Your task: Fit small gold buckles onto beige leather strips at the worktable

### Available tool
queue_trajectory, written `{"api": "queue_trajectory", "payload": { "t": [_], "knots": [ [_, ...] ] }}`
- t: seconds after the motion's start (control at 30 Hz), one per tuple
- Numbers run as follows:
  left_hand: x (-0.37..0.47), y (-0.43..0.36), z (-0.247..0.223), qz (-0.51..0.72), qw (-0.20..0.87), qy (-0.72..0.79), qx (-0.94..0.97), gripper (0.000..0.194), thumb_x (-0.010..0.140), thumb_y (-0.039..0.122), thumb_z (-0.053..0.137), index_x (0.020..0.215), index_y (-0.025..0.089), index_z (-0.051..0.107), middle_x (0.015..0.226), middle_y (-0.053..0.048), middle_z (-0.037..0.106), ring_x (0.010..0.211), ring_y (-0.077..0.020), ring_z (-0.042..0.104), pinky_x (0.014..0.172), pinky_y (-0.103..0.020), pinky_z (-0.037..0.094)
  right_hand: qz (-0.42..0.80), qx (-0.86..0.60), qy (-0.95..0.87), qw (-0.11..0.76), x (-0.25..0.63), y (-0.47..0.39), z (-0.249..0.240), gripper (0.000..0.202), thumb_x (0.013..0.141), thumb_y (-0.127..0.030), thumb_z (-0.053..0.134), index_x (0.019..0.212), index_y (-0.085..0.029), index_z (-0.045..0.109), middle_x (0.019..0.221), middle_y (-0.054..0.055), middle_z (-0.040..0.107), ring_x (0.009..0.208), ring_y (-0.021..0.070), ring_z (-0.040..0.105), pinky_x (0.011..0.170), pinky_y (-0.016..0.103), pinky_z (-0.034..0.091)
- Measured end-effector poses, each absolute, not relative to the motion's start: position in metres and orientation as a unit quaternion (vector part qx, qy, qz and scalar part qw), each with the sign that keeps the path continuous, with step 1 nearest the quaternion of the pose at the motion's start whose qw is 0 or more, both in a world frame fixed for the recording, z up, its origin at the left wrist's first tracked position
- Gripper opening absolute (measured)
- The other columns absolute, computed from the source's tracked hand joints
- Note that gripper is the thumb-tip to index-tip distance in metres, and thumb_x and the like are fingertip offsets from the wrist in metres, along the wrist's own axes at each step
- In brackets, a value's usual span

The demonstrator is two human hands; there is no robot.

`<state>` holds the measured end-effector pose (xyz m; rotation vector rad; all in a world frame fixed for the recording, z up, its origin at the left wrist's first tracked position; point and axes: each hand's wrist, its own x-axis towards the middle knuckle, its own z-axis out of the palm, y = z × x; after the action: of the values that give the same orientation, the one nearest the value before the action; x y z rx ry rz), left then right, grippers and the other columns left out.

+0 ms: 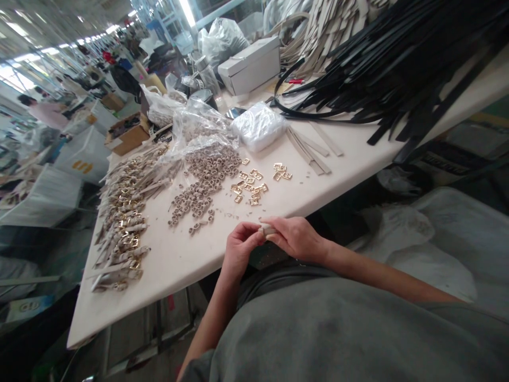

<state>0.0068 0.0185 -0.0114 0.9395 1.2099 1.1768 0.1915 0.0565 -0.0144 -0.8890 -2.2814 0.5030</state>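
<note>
My left hand (242,246) and my right hand (296,236) meet at the table's front edge, both pinching a short piece of beige strap (268,230). The fingers cover most of that piece. Just beyond them on the table lie gold buckles (250,183), and a smaller group of buckles (281,172) sits to their right. Many small beige loops (199,193) are heaped left of the buckles. Farther left, beige straps with gold buckles (127,223) lie in a long row.
The pale table (175,270) slants across the view. Behind are a plastic-wrapped white pack (259,126), a white box (250,66), loose beige strips (308,151) and a large pile of black straps (382,63). A person (45,111) is at the far left.
</note>
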Motion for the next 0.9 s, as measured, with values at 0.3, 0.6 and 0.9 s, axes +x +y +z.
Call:
{"api": "queue_trajectory", "payload": {
  "t": [0.3,0.6,0.9],
  "knots": [
    [0.017,0.012,-0.016,0.477,0.557,0.550,0.399,0.032,0.069,0.038,0.084,0.083,0.017,0.065,0.061,0.005,0.062,0.056,-0.0088,0.055,0.059,-0.021,0.044,0.282,-0.379,-0.827,0.306,0.184,0.051,-0.026,0.045,0.102,-0.038,0.039,0.140,-0.014,0.045,0.089,0.007,0.075,0.074,0.0215,0.071,0.067,0.029,0.047],
    [0.006,0.015,-0.011,0.474,0.533,0.553,0.430,0.023,0.079,0.038,0.074,0.081,0.017,0.068,0.065,0.001,0.067,0.060,-0.0112,0.060,0.062,-0.024,0.048,0.282,-0.362,-0.854,0.244,0.188,0.058,-0.022,0.032,0.100,-0.039,0.046,0.081,-0.018,0.060,0.071,0.004,0.066,0.064,0.0169,0.059,0.061,0.027,0.035],
    [-0.003,0.025,-0.010,0.467,0.542,0.558,0.421,0.028,0.078,0.043,0.074,0.084,0.017,0.067,0.067,0.000,0.068,0.060,-0.0117,0.061,0.064,-0.025,0.050,0.445,-0.338,-0.789,0.255,0.196,0.080,-0.002,0.021,0.090,-0.028,0.049,0.074,-0.018,0.059,0.063,0.000,0.058,0.058,0.0123,0.049,0.058,0.025,0.035]
  ]
}}
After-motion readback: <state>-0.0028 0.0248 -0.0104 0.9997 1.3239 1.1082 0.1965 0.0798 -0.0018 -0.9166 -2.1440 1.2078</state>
